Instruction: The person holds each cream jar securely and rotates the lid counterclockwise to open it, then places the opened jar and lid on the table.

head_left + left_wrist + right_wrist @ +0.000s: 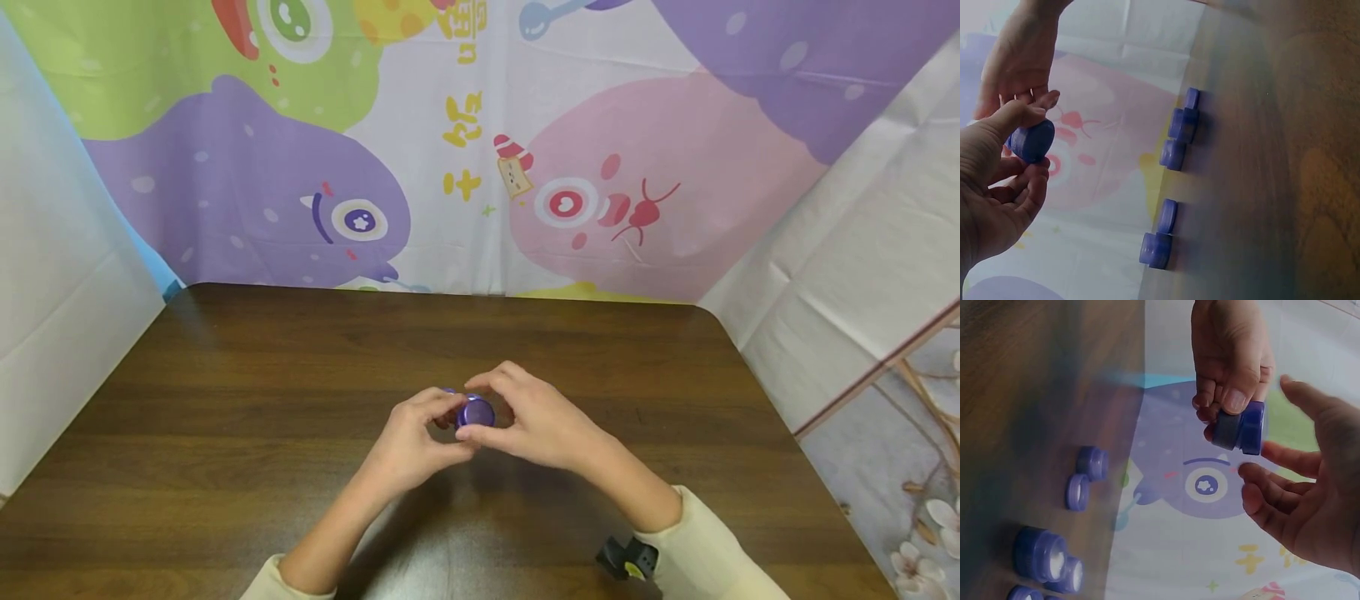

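Note:
My left hand (411,437) pinches a small, round purple jar with a wider lid (477,412) between its thumb and fingers. The right wrist view shows the jar's narrower body (1226,430) in that grip, with the wider purple lid facing my right hand (1310,487). My right hand's thumb and fingers spread loosely around the lid end, fingertips close to its edge. Both hands are above the table, and in the head view they partly hide purple pieces behind them.
Several purple pieces stand on the brown wooden table (247,400). In the right wrist view these include a ring-like lid (1077,492), a small jar (1092,463) and a larger jar (1038,555) with a pale top. A cartoon-printed cloth (450,250) hangs behind the table.

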Motion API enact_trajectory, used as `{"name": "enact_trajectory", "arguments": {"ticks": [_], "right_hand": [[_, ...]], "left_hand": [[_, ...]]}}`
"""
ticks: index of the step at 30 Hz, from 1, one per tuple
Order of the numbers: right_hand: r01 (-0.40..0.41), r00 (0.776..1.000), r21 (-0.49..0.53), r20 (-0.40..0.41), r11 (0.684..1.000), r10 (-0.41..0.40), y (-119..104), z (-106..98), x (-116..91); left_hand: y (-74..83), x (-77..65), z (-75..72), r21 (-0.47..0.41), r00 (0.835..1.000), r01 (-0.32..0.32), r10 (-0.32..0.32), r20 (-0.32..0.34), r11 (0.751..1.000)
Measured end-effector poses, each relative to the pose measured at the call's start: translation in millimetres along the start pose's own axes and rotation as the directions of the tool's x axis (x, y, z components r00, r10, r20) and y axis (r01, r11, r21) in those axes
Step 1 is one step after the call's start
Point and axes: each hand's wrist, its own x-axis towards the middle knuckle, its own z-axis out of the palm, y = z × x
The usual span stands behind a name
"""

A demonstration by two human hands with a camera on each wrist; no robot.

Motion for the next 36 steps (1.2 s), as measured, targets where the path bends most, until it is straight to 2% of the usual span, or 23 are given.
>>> {"name": "enact_trajectory", "arguments": {"ticks": [3, 6, 10, 13, 19, 22, 27, 33, 36], "right_hand": [[0.006, 1.0, -0.038, -0.001, 0.999, -0.006, -0.6, -0.6, 0.9], [0.029, 0.998, -0.033, 0.059, 0.999, -0.027, -0.9, -2.1, 0.7], [0.055, 0.991, 0.011, 0.122, 0.998, -0.056, 0.2, -3.5, 0.4], [0.055, 0.993, 0.027, 0.103, 0.998, -0.058, 0.2, -3.7, 0.3], [0.009, 0.999, -0.012, 0.031, 1.0, -0.009, 0.6, -3.1, -0.4], [0.028, 0.998, -0.027, 0.05, 0.999, -0.026, 1.9, -3.2, 0.5], [0.051, 0.994, 0.02, 0.101, 0.998, -0.053, 1.9, -3.6, 1.2], [0.022, 0.998, 0.023, 0.066, 0.999, -0.023, 1.5, -2.9, 0.4], [0.026, 0.996, 0.019, 0.084, 0.999, -0.027, 1.2, -3.1, 1.2]], "left_hand": [[1.7, 0.1, -0.3, -0.005, 1.0, 0.011, -0.011, 0.001, 1.0], [2.7, -1.0, -1.1, -0.01, 1.0, 0.028, -0.028, 0.004, 1.0], [0.6, -1.6, -0.4, 0.006, 1.0, 0.017, -0.017, -0.013, 1.0], [0.0, -0.5, 0.2, 0.018, 1.0, -0.006, 0.006, -0.031, 1.0], [3.0, 0.9, -0.6, 0.009, 0.999, 0.025, -0.025, -0.029, 1.0], [2.9, 0.8, -0.6, 0.016, 0.999, 0.029, -0.029, -0.029, 0.999], [0.9, -0.2, -0.5, 0.026, 0.999, 0.013, -0.012, -0.039, 1.0], [0.9, 0.6, -1.7, 0.004, 0.999, 0.015, -0.015, -0.048, 1.0], [1.1, 0.6, -2.2, 0.01, 0.999, 0.014, -0.013, -0.045, 1.0]]}}
